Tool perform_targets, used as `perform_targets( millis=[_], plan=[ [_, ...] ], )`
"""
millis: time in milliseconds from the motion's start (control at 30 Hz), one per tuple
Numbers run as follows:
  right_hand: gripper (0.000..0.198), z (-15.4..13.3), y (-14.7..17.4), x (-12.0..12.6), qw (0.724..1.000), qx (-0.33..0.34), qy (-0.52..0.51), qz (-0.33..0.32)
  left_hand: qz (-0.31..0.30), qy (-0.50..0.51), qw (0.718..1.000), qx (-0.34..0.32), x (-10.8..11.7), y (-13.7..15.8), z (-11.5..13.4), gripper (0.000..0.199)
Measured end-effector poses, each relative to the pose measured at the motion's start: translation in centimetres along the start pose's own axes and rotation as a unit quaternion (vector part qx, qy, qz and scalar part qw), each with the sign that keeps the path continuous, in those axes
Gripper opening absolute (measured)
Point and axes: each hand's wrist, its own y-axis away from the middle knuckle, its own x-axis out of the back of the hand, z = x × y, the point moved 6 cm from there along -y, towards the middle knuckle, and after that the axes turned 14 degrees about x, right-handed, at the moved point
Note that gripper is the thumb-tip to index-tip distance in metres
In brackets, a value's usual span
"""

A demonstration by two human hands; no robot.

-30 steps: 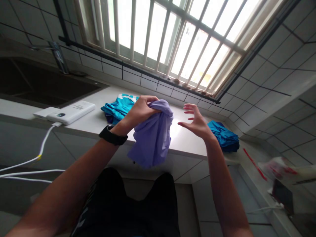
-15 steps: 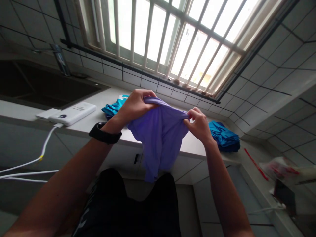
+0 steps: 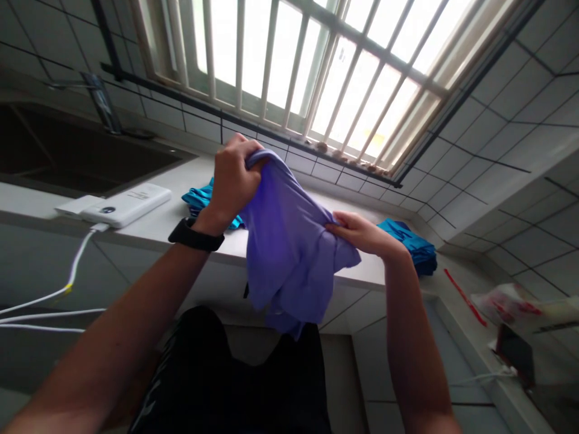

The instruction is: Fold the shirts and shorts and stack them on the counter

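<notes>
A light purple garment (image 3: 289, 241) hangs in folds between my two hands, over the counter's front edge and down towards my legs. I cannot make out what kind of garment it is. My left hand (image 3: 237, 175), with a black band on its wrist, grips the top edge at the upper left, fingers closed around the cloth. Lower and to the right, my right hand (image 3: 357, 232) pinches the same cloth between thumb and fingers. Behind my left wrist lies a teal cloth (image 3: 199, 198), partly hidden. Beyond my right wrist sits a folded blue cloth stack (image 3: 409, 244).
A white power bank (image 3: 129, 205) with a plugged-in cable rests on the white counter (image 3: 176, 229) at left, near the dark sink (image 3: 90, 157) and tap (image 3: 102, 105). A barred window (image 3: 312, 72) is ahead. At right lie a red strip (image 3: 465, 298) and a plastic bag (image 3: 504, 304).
My left hand has risen with its edge of the purple garment. My right hand has turned and moved slightly down, and the cloth now hangs wider and slanted.
</notes>
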Motion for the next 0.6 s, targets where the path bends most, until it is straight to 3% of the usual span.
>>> perform_targets(
  millis=[33,67,167,233,333,467,533,600],
  plan=[
    [0.045,-0.2,0.1,-0.5,0.999,-0.006,-0.046,-0.02,-0.005,-0.018,1.0,0.001,-0.3,0.0,-0.2,0.01],
    [0.045,-0.2,0.1,-0.6,0.997,-0.012,-0.083,0.003,-0.014,-0.038,0.999,0.001,-0.7,0.1,-0.4,0.01],
    [0.045,0.5,-0.1,0.7,0.972,-0.024,-0.132,0.194,-0.056,-0.071,0.996,-0.014,-2.1,1.3,-0.2,0.02],
    [0.045,1.3,-0.5,1.0,0.954,-0.022,-0.145,0.262,-0.094,-0.066,0.993,-0.031,-2.7,3.0,0.7,0.028],
    [0.046,2.2,-1.2,1.4,0.935,0.006,-0.174,0.308,-0.216,-0.038,0.975,-0.027,-3.8,6.5,2.6,0.028],
    [0.049,2.2,-1.6,1.7,0.925,0.034,-0.21,0.314,-0.402,0.013,0.915,-0.022,-6.4,11.7,4.0,0.045],
    [0.047,1.7,-1.6,1.5,0.928,0.038,-0.231,0.29,-0.423,0.046,0.904,-0.047,-7.6,13.2,3.9,0.049],
    [0.044,1.2,-1.3,1.7,0.913,0.042,-0.268,0.306,-0.406,0.057,0.911,-0.05,-8.8,13.4,2.8,0.03]
  ],
)
